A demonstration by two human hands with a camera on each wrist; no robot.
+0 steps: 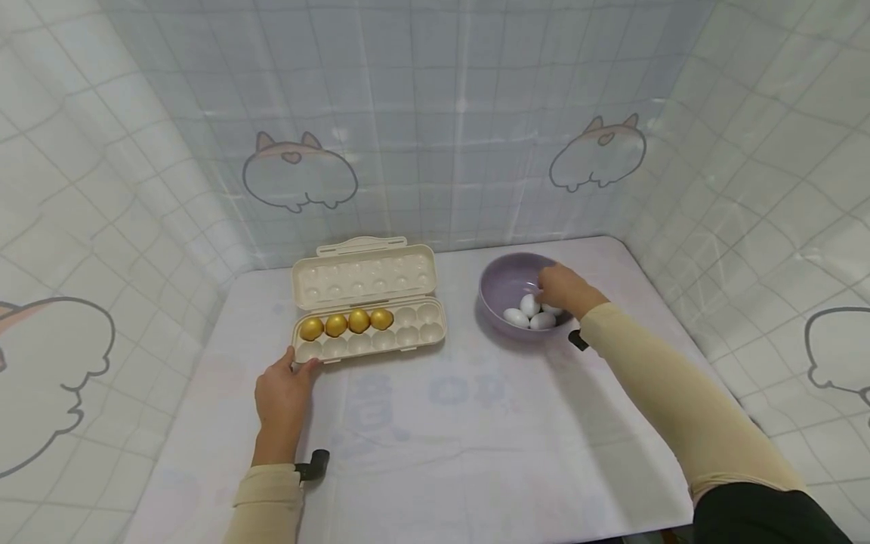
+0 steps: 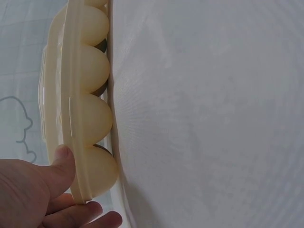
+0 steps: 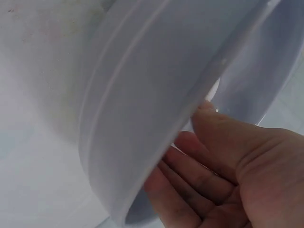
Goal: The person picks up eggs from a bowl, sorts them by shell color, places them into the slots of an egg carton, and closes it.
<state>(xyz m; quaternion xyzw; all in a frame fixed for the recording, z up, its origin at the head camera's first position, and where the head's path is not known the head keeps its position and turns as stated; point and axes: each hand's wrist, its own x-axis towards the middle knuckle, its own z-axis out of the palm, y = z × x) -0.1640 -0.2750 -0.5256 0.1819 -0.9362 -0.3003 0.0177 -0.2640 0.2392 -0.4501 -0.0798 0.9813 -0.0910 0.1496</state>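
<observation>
A cream egg carton (image 1: 370, 344) lies with its lid folded back on the table. Several gold eggs (image 1: 359, 321) fill part of its back row, and its front row holds none. My left hand (image 1: 282, 393) grips the carton's front left corner; in the left wrist view the thumb presses the rim and the fingers reach round the end. My right hand (image 1: 567, 289) dips into a purple bowl (image 1: 499, 281) with several white eggs (image 1: 530, 305). In the right wrist view the bowl's wall hides the fingertips, so whether they pinch an egg cannot be told.
A pale printed cloth (image 1: 421, 453) covers the table. Tiled-pattern curtains (image 1: 435, 151) enclose its back and both sides. The open lid (image 1: 367, 279) leans toward the back curtain, and the bowl stands right of the carton with a gap of cloth between.
</observation>
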